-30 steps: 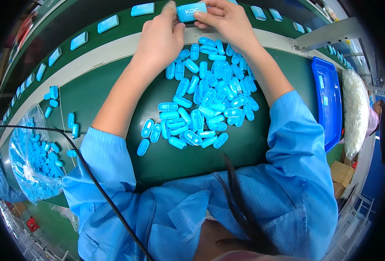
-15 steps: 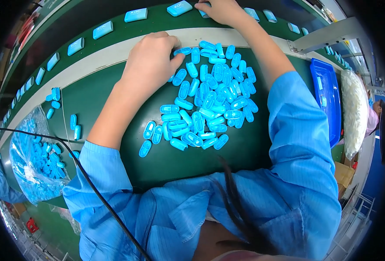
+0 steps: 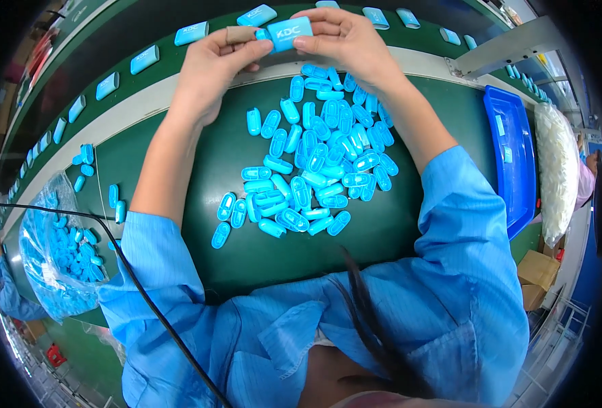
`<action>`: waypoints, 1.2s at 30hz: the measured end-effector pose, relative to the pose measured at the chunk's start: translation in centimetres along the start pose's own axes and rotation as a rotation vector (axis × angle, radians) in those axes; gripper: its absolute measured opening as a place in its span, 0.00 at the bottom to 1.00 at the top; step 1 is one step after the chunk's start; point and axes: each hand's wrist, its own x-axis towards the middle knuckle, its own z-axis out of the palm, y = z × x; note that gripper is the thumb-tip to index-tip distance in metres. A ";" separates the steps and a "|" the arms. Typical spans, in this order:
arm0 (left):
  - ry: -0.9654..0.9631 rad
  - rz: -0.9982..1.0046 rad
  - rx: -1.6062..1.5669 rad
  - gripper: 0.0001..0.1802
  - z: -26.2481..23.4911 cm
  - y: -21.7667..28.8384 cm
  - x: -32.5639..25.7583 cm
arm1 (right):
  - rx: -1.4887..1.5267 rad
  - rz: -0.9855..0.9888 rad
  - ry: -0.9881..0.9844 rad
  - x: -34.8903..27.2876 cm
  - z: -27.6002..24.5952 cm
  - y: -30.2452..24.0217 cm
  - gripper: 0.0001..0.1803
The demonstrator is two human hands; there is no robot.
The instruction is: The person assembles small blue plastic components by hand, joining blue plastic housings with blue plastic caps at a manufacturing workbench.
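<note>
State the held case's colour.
The case is light blue with white print, in the head view.

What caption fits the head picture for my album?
Left hand holds a blue piece up to the blue case in the right hand, beyond scattered blue pieces.

held case [image 3: 289, 34]: smooth plastic | caps [image 3: 316, 158]: glossy plastic | tray [image 3: 518, 180]: glossy plastic | sleeve [image 3: 461, 197]: cloth | carton [image 3: 537, 269]: matt cardboard

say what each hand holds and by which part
Right hand grips a blue case by its right end; left hand pinches a blue piece at the case's left end.
</note>
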 end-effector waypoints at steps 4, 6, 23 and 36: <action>0.060 -0.025 -0.139 0.18 0.9 -0.1 -0.4 | 0.005 -0.024 -0.041 0.1 -0.3 1.4 0.18; 0.059 -0.049 -0.201 0.18 0.8 0.1 -0.5 | 0.033 -0.010 -0.048 0.1 0.0 1.4 0.18; 0.148 0.354 0.593 0.14 1.4 0.5 -1.4 | 0.014 -0.104 -0.067 -0.9 1.0 0.7 0.15; 0.262 0.934 0.903 0.10 1.1 0.9 -0.1 | -0.438 -0.151 -0.071 9.0 0.2 3.3 0.15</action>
